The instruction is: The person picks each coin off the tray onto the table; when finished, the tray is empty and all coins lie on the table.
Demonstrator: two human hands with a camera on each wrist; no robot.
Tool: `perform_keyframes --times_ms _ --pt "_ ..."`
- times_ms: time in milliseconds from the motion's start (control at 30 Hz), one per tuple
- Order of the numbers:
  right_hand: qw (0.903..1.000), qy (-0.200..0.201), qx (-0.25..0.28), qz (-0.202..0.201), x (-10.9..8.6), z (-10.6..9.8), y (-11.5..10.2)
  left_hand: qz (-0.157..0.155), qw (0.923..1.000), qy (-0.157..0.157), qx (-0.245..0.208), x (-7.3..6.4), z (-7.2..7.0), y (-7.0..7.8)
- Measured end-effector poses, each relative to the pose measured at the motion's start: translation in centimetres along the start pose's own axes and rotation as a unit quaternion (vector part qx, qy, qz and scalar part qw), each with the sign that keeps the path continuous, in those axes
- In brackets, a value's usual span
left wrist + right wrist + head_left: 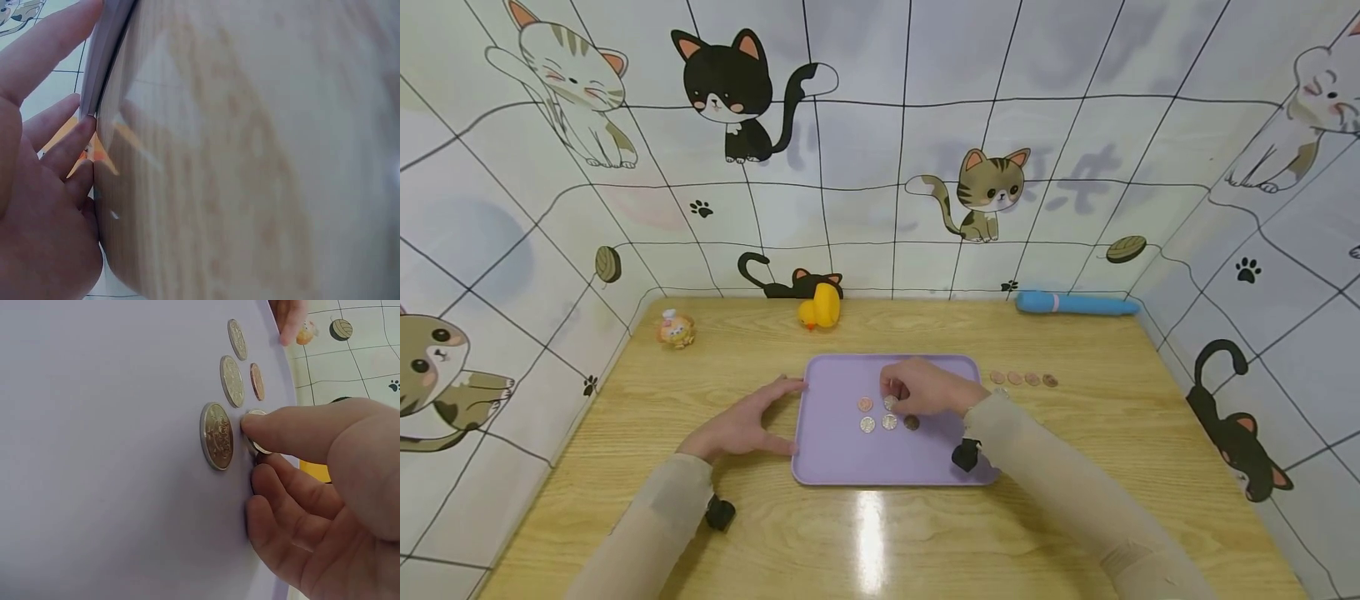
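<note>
A purple tray (835, 467) lies on the wooden table. My right hand (925, 387) is over its middle, pinching a silver coin (258, 414) between thumb and fingers at the tray's surface. Just in front of that coin, a row holds two silver coins (889, 422) and a coin with a gold-toned centre and silver rim (217, 436). To the left of the pinched coin lies a copper coin (865, 404). My left hand (741, 423) rests at the tray's left edge, fingers and thumb spread, tips at the rim.
Right of the tray, several copper coins (1015, 378) form a row on the table. Along the back stand a small orange figurine (677, 329), a yellow rubber duck (822, 307) and a blue pen-shaped object (1077, 304). A cat-patterned cloth (865, 208) walls the back and sides.
</note>
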State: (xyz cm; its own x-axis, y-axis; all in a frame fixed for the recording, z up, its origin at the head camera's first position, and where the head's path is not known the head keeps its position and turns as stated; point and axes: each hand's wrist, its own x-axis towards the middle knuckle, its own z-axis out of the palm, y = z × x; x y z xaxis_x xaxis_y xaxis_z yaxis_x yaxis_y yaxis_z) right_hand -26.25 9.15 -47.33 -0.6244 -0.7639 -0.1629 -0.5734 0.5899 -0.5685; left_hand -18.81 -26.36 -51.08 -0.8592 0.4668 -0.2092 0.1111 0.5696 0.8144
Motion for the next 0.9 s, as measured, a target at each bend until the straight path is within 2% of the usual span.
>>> perform_keyframes --times_ms 367,567,700,900 --pt "0.9987 0.036 0.026 -0.023 -0.6 0.1 0.3 -0.005 1.0 -0.002 0.003 0.1 0.0 -0.2" --pt "0.9972 0.055 0.05 -0.011 -1.2 0.2 1.1 -0.01 0.9999 -0.004 0.009 0.1 -0.1 0.1" --pt "0.9951 0.067 0.073 -0.002 -2.0 0.1 1.4 -0.01 0.9998 -0.004 0.013 0.0 -0.1 0.2" --pt "0.9916 0.093 0.09 -0.012 -3.7 -0.3 2.1 -0.003 1.0 -0.002 0.006 0.1 0.0 0.1"
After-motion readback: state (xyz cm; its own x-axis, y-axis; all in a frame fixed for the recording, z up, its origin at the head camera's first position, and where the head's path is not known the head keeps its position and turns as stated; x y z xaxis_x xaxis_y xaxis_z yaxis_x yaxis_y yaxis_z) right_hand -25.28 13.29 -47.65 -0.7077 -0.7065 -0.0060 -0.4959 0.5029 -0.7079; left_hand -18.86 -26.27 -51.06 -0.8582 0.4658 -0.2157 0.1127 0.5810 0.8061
